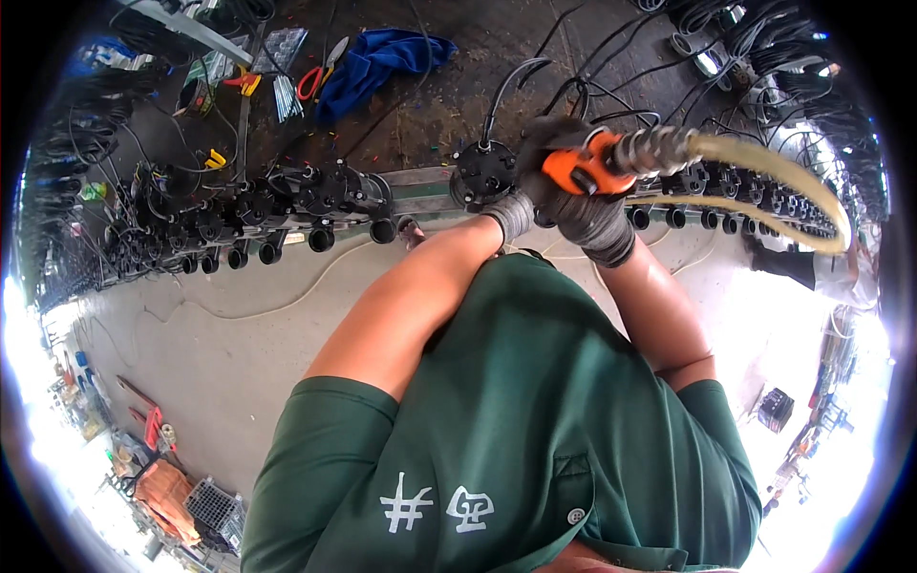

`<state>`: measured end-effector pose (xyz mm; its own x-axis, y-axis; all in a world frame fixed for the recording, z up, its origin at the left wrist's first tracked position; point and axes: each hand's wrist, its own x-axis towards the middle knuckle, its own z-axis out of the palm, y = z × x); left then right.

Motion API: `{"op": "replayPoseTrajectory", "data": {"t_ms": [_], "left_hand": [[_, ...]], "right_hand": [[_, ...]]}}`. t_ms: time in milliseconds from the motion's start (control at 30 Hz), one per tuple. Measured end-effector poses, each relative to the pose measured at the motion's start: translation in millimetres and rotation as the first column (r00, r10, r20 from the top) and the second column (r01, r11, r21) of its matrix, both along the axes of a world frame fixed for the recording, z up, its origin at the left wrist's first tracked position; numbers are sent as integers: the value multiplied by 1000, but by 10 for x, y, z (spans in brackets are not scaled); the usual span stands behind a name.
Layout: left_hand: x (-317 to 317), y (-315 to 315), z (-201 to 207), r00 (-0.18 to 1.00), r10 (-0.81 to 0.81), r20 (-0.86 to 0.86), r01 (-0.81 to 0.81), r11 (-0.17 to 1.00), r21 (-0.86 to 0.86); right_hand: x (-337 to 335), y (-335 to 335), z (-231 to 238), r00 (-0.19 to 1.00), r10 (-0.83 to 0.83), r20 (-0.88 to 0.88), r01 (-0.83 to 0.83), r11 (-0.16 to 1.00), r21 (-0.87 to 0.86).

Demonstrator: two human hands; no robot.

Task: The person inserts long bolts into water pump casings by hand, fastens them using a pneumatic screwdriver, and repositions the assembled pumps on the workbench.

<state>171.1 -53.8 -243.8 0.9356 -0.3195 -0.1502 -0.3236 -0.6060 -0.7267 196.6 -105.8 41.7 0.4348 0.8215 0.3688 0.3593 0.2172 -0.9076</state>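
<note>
My right hand [590, 227], in a dark grey knitted glove, is closed around an orange air tool [585, 164]. A coiled metal spring guard [659, 150] joins the tool to a yellowish hose [788, 160] that loops to the right. My left hand [537, 177], gloved too, reaches in beside the tool; its fingers are mostly hidden by the tool and the dark background. Just left of it stands a round black cylindrical unit [484, 174] with a cable rising from its top. What the tool's tip touches is hidden.
Rows of similar black units [325, 196] with side spouts line the bench edge to both sides. On the dark bench [497, 67] lie a blue cloth [382, 62], red-handled scissors [310, 84], a yellow-handled tool [246, 82] and loose black cables. A hose trails over the floor [229, 353].
</note>
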Motion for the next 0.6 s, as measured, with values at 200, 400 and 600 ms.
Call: {"op": "replayPoseTrajectory", "data": {"t_ms": [200,400,600], "left_hand": [[-14,52,2,1000,18,3,-18,1000,-18],[9,43,14,999,49,6,-49,997,-54],[-20,69,84,998,65,-19,-67,990,-121]], "right_hand": [[-77,12,191,988,133,-80,-139,987,-83],[-58,46,188,964,77,-253,-67,997,50],[-58,78,144,974,52,-222,-49,999,15]]}}
